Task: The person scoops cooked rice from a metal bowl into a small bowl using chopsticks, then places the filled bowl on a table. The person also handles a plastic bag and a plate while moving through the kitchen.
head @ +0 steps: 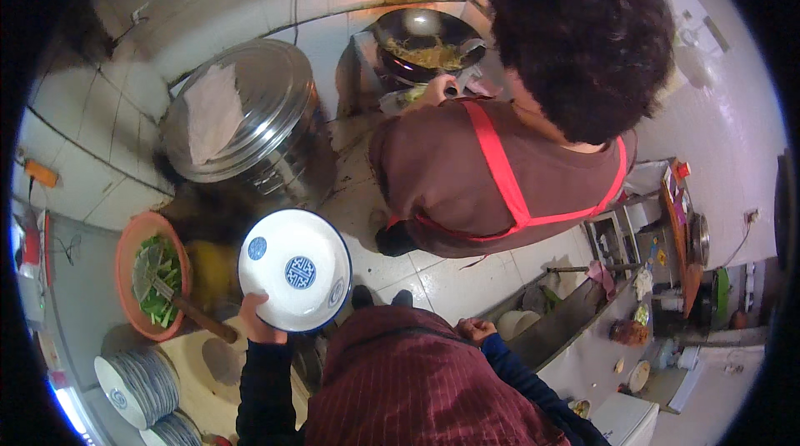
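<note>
My left hand grips the rim of a white plate with blue medallion patterns and a blue edge. The plate's inner face is turned up and bare. Beside my right hip, my right hand is curled closed, with nothing visible in it. To the left of the plate stands a pink plastic basin of cut green vegetables. A wire skimmer with a wooden handle rests across the basin. Stacked plates with a similar blue pattern stand at the lower left.
A person in a brown top with red apron straps stands ahead, at a wok of shredded food. A large lidded steel pot with a cloth on top stands ahead left. At right runs a metal counter with dishes.
</note>
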Demonstrator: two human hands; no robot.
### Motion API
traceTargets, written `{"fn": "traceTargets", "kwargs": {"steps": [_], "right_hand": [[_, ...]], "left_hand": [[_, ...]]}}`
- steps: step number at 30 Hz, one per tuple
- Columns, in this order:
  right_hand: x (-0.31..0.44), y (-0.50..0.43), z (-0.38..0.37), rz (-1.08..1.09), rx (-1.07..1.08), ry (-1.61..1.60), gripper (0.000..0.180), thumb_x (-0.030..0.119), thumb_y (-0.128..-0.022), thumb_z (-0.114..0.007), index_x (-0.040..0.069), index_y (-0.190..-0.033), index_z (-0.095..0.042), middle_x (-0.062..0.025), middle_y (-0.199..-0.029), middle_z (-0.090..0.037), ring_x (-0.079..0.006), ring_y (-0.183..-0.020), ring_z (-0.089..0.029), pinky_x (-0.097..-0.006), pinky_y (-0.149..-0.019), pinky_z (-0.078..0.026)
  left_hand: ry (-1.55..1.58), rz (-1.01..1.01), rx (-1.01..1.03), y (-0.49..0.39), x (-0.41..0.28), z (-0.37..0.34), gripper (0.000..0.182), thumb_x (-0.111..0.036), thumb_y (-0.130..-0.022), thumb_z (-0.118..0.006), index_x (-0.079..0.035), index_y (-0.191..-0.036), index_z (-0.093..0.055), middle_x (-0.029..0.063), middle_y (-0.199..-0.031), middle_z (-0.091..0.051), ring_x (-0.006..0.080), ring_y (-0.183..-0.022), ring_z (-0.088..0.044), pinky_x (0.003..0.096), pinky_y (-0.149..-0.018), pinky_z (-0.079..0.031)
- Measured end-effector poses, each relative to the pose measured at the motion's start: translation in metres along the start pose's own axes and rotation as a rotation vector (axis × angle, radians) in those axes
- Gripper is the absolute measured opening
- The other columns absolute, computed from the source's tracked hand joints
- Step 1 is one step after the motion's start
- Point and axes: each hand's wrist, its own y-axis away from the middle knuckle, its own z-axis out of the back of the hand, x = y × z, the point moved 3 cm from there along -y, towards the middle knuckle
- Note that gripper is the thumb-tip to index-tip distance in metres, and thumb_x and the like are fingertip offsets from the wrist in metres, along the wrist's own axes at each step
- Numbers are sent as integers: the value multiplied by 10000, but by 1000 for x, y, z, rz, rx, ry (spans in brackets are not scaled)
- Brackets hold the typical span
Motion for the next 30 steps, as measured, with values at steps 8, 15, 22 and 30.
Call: {"fn": "traceTargets", "kwargs": {"steps": [8, 15, 22, 30], "right_hand": [[17, 29, -36, -50, -288, 302, 265, 243, -869, -584, 5, -793, -671, -64, -712, -656, -113, -680, -590, -275, -627, -477], [-26, 67, -16, -44, -758, -114, 270, 287, -829, -590, 43, -754, -680, -87, -651, -648, -166, -612, -607, -324, -588, -488], [-114, 190, 82, 29, -1490, -273, 270, 237, -856, -546, 8, -723, -601, -106, -624, -601, -210, -505, -548, -333, -519, -465], [-253, 267, 173, 20, -1733, -1130, 253, 271, -871, -534, 21, -835, -547, -113, -711, -626, -170, -456, -498, -324, -408, -407]], "left_hand": [[178, 274, 199, -31, 17, 15, 675, -590, -721, -559, -31, -1092, -485, 160, -1017, -553, 293, -912, -580, 415, -790, -471], [630, 984, 752, -90, -22, -56, 634, -432, -687, -518, -5, -1154, -487, 158, -1069, -559, 292, -944, -567, 409, -834, -458], [486, 1147, 1097, -86, -73, -126, 673, -312, -655, -493, 25, -1236, -458, 167, -1119, -560, 297, -981, -560, 399, -871, -454], [658, 972, 1067, -47, -150, -180, 559, -241, -657, -495, 93, -1105, -526, 203, -1044, -586, 305, -989, -570, 380, -861, -473]]}}
